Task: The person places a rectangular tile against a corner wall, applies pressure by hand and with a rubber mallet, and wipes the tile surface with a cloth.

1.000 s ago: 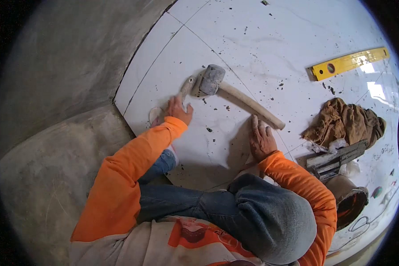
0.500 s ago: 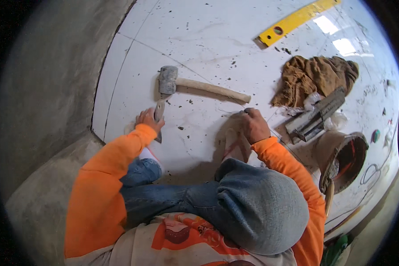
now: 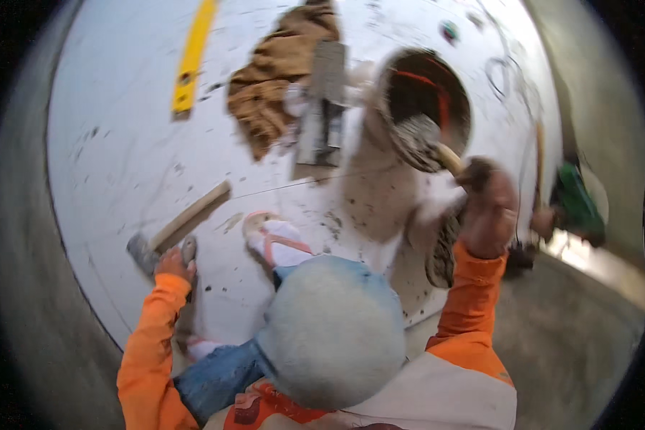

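**Risking a Spill**

Closing left hand [image 3: 173, 266] around scraper [image 3: 188, 248], just beside mallet [image 3: 191, 213]. Half-curling right hand [image 3: 490, 213] at wooden handle [image 3: 448, 158] sticking out of bucket [image 3: 408, 84]; blurring too much for telling whether gripping. Possibly risking dropping mortar [image 3: 417, 135] onto tiles [image 3: 216, 159] by lifting sharply, or tipping bucket by pulling sideways.

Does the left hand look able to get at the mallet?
Likely yes: the left hand is close beside the mallet, nothing visible between them, though the small tool it holds might hinder.
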Available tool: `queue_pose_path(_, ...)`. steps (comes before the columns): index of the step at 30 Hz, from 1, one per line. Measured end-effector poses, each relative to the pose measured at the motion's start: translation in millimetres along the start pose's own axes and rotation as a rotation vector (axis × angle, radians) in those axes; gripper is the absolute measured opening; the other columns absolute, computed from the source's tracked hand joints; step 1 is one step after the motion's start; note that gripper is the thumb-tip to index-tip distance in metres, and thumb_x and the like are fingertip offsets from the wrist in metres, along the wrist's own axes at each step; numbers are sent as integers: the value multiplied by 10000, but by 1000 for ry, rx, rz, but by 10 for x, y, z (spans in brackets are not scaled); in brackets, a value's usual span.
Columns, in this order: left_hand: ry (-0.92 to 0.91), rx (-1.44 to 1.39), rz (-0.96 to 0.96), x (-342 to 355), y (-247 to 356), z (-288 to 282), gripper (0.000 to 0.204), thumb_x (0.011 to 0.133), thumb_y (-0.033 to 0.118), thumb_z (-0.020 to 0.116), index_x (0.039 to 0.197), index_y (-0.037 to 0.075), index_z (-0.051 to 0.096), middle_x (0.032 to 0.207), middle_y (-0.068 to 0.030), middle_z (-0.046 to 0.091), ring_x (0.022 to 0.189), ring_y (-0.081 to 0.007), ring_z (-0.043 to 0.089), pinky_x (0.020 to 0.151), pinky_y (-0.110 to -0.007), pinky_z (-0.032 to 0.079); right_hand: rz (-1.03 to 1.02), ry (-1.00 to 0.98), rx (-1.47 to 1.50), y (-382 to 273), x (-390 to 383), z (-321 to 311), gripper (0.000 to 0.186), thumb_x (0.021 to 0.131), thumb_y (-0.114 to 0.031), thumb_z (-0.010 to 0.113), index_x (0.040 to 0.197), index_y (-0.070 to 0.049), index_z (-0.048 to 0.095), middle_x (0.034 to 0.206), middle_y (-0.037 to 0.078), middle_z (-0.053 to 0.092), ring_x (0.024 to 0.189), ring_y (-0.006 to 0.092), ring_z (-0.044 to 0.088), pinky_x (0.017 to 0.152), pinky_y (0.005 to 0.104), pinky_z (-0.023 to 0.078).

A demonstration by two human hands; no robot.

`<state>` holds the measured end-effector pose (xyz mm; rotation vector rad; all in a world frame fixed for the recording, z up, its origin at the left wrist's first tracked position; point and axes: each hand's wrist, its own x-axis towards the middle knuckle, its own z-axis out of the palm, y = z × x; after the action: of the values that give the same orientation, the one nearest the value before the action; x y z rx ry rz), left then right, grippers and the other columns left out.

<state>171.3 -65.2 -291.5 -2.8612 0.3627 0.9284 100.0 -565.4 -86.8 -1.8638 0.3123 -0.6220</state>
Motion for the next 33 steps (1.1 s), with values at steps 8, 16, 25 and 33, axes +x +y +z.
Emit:
queue_pose_path(8, -369, 186, 73, 411, 470, -504, 499, 745, 448, 644, 1037, 62, 521, 1016, -165, 615, 969, -331, 590, 826, -430, 467, 317, -88, -1523, 400, -1339, -1881, 311, 832, -269, 580, 1040, -39, 606, 937, 182, 616, 867, 345, 589, 765, 428, 467)
queue_pose_path(16, -137, -11, 163, 368, 258, -819, 531, 743, 439, 634, 1084, 38, 564, 884, -214, 640, 843, -374, 614, 736, -449, 486, 420, 355, -1493, 181, -743, -1983, 291, 825, -258, 546, 964, -25, 649, 909, 178, 651, 854, 362, 616, 767, 394, 480)
queue_pose_path(25, -20, -194, 224, 285, 521, -1189, 402, 767, 356, 643, 1007, 39, 587, 863, -185, 639, 829, -371, 606, 737, -431, 478, -134, 481, -928, -70, 48, -197, 301, 840, -143, 608, 1087, 24, 569, 955, 160, 587, 879, 263, 579, 813, 386, 463)
queue_pose_path(33, 451, -608, 547, 398, 991, -1253, 401, 761, 224, 653, 1072, -11, 560, 976, -196, 598, 926, -365, 561, 863, -402, 437, -53, -268, -849, 1479, 991, 2637, 655, 806, -296, 642, 1353, -96, 343, 1337, 259, 353, 1235, 388, 354, 1018, 439, 300)
